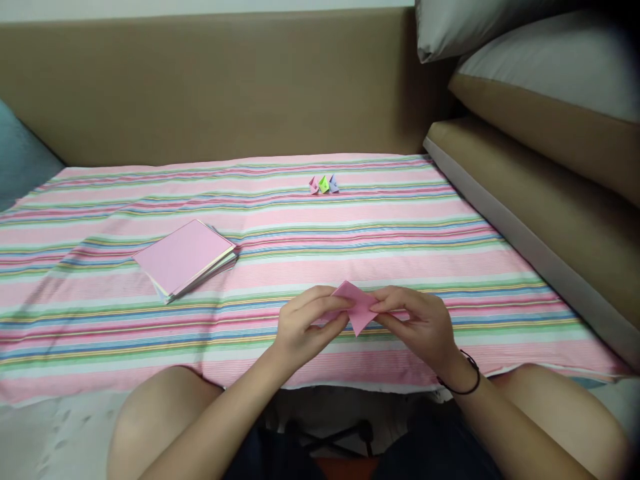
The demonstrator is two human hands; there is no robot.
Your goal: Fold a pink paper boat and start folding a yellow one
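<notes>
A small folded piece of pink origami paper (358, 308) is held up between both hands, just above the striped cloth. My left hand (311, 323) pinches its left edge between thumb and fingers. On the opposite side, my right hand (417, 325) grips the right corner the same way. One point of the paper faces down and another faces up and left. Farther back stand three small folded paper pieces: a pink one (313, 185), a green one (324, 184) and a bluish one (334, 185). Left of my hands lies a stack of coloured paper (187, 257), pink sheet on top.
The pink striped cloth (280, 273) covers the flat seat. A brown backrest (225, 93) runs along the far side. Stacked cushions (545, 173) rise at the right, and a blue cushion (25, 157) leans at the far left. My knees are at the near edge.
</notes>
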